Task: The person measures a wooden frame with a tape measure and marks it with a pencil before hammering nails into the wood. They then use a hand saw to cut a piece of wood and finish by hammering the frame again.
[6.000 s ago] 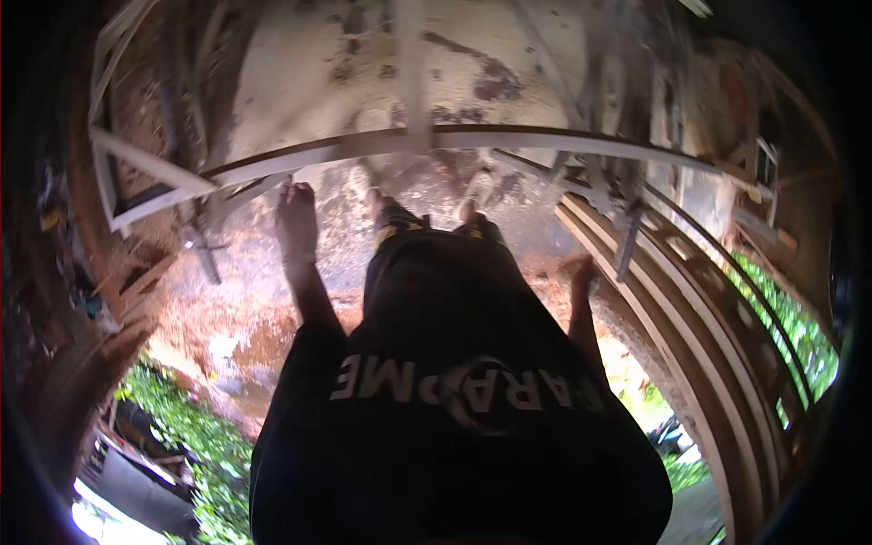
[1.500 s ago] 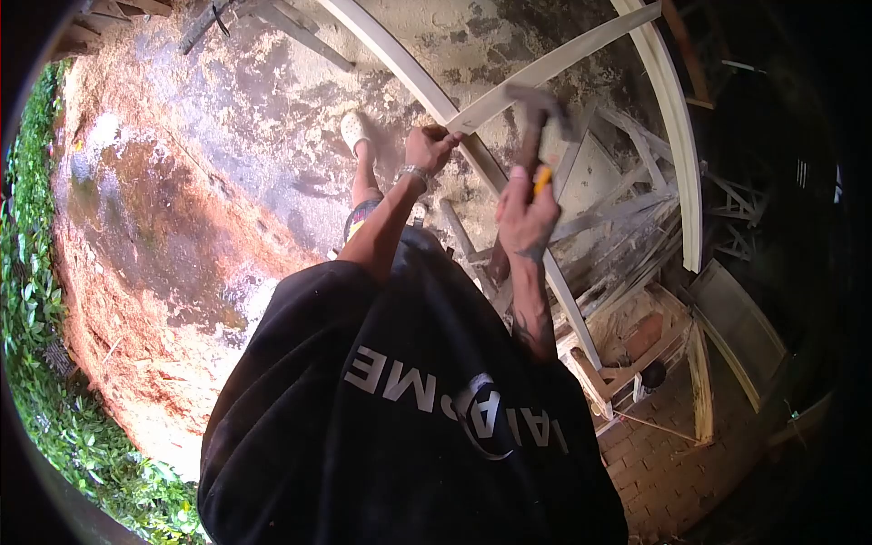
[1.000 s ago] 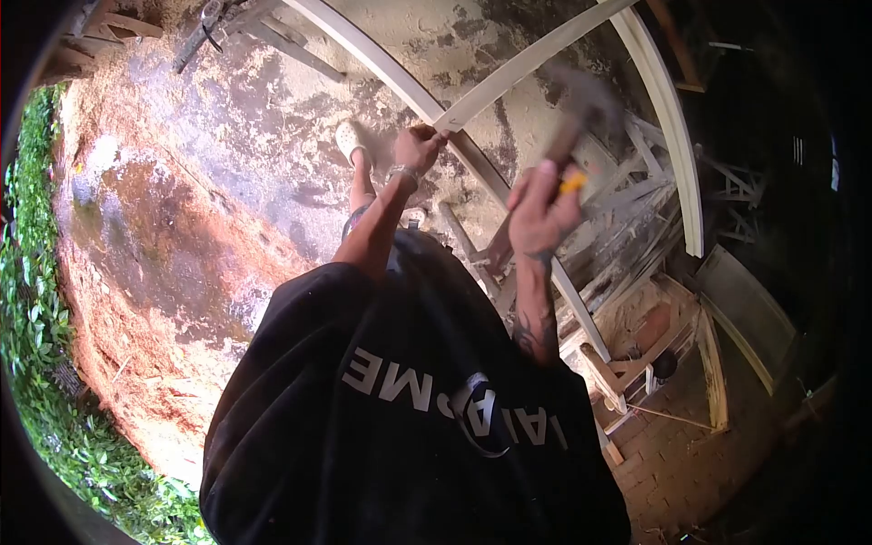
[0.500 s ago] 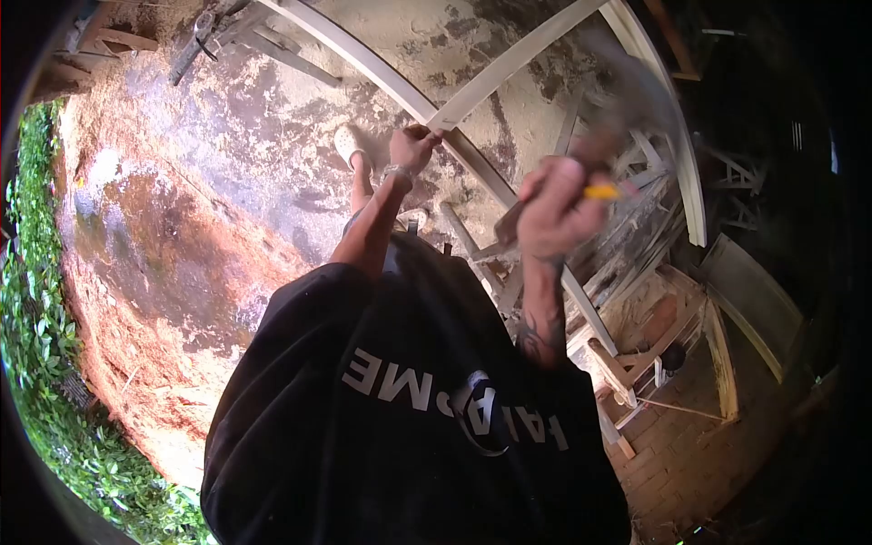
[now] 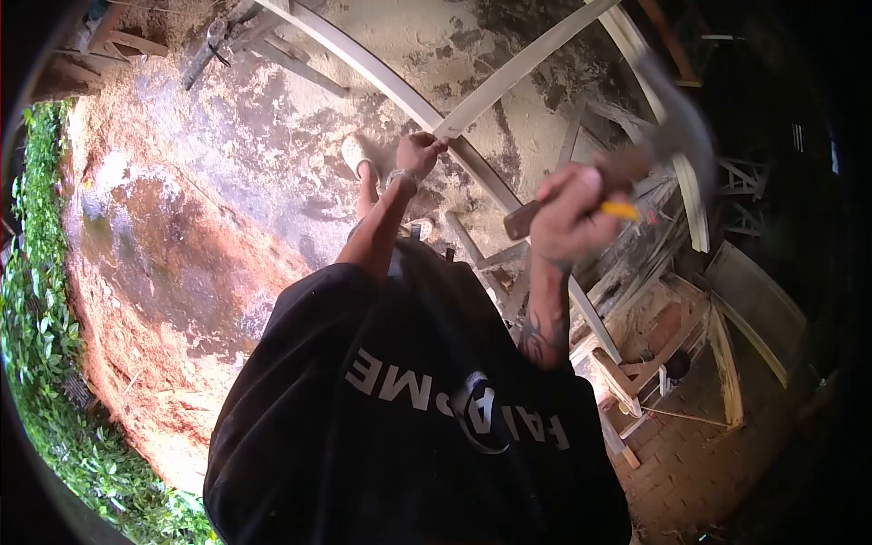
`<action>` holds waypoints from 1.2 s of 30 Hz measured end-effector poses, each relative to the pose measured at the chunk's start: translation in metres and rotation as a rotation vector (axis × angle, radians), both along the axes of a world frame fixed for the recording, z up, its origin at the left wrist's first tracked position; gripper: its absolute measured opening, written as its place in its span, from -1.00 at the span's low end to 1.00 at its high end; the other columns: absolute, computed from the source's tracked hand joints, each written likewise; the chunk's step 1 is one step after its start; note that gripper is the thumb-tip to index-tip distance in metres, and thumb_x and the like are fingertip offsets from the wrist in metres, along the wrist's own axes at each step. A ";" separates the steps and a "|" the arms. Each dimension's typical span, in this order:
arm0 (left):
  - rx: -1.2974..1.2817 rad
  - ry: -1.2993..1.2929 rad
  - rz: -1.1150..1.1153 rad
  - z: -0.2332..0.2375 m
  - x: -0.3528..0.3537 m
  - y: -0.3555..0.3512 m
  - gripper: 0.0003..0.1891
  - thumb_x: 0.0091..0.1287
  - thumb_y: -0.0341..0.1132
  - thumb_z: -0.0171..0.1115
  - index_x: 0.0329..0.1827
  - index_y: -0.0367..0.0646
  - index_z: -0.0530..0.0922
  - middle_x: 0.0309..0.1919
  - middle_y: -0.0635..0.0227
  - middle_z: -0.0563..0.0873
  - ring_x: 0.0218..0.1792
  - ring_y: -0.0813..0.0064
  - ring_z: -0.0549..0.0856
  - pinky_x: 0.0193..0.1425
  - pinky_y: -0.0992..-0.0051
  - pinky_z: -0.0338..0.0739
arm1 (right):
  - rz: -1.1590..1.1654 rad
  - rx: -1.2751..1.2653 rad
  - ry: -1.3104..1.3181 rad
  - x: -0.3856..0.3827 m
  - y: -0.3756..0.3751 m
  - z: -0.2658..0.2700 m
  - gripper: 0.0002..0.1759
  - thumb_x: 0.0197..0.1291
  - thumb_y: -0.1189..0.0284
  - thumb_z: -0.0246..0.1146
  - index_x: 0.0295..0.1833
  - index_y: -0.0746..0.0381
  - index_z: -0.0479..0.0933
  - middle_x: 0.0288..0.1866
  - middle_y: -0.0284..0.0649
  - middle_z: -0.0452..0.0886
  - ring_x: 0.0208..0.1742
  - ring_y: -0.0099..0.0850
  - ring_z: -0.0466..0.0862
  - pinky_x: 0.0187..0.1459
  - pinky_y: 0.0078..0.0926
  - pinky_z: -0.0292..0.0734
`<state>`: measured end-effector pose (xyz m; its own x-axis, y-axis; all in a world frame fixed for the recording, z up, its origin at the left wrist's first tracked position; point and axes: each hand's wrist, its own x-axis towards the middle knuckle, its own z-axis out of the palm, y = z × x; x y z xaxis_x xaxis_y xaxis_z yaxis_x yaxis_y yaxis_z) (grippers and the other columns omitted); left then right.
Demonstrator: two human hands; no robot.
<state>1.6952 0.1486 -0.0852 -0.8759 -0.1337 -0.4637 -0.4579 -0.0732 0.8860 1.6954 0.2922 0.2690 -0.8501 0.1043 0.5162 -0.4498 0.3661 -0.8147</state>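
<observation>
My right hand point(image 5: 572, 213) is closed round the wooden handle of a hammer point(image 5: 627, 168), raised to the right with its metal head slightly blurred. A yellow pencil point(image 5: 619, 210) sticks out between the same fingers. My left hand point(image 5: 420, 154) is pinched at the joint where a pale wooden crosspiece point(image 5: 522, 73) meets a long wooden strip point(image 5: 363, 64). Whatever those fingertips hold is too small to make out. Beyond the hammer, a second long strip point(image 5: 636, 64) runs along the crosspiece's far end.
Offcuts and a wooden frame point(image 5: 636, 363) lie at the lower right, with a curved panel point(image 5: 758, 300) beside them. A clamp-like tool point(image 5: 211, 45) is at the upper left. My shoe point(image 5: 357, 156) stands on the stained floor; green plants point(image 5: 41, 300) line the left.
The hammer has swung to the right and lower in view, and its head is less blurred. My left hand stays at the wooden joint. The whole view has shifted slightly.
</observation>
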 end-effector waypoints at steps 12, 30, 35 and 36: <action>-0.290 -0.006 -0.263 -0.014 0.083 -0.087 -0.64 0.22 -0.16 0.45 -0.01 -0.20 0.76 -0.11 0.18 0.83 -0.09 0.47 0.77 0.06 0.42 0.64 | -0.221 0.249 -0.427 0.018 0.001 -0.057 -0.67 0.44 0.24 0.21 -0.10 0.36 0.56 -0.50 -0.02 0.64 -0.52 -0.17 0.69 -0.47 -0.26 0.50; -0.315 -0.613 -0.026 -0.049 0.230 -0.165 -0.72 0.16 -0.28 0.25 -0.18 -0.24 0.79 -0.39 0.28 0.85 -0.46 0.48 0.77 -0.39 0.44 0.61 | -0.131 0.321 -0.046 0.033 0.002 -0.085 -0.66 0.38 0.24 0.26 -0.28 0.32 0.58 -0.59 -0.10 0.60 -0.56 -0.20 0.66 -0.52 -0.34 0.48; -0.160 -0.762 0.036 -0.047 0.223 -0.161 -0.75 0.30 -0.25 0.30 -0.07 -0.19 0.73 -0.34 0.28 0.84 -0.66 0.59 0.57 -0.65 0.50 0.44 | 0.024 0.763 -0.764 0.047 0.010 -0.173 -0.69 0.33 0.22 0.27 0.05 0.17 0.64 -0.38 0.05 0.68 -0.36 0.02 0.73 -0.34 -0.08 0.57; -0.313 -0.593 -0.203 -0.100 0.237 -0.172 -0.73 0.30 -0.22 0.30 -0.07 -0.19 0.74 -0.34 0.28 0.84 -0.64 0.58 0.58 -0.63 0.52 0.45 | -0.020 0.655 -0.719 0.049 0.010 -0.172 -0.65 0.34 0.20 0.26 0.10 0.18 0.63 -0.36 0.06 0.68 -0.35 0.04 0.73 -0.34 -0.09 0.57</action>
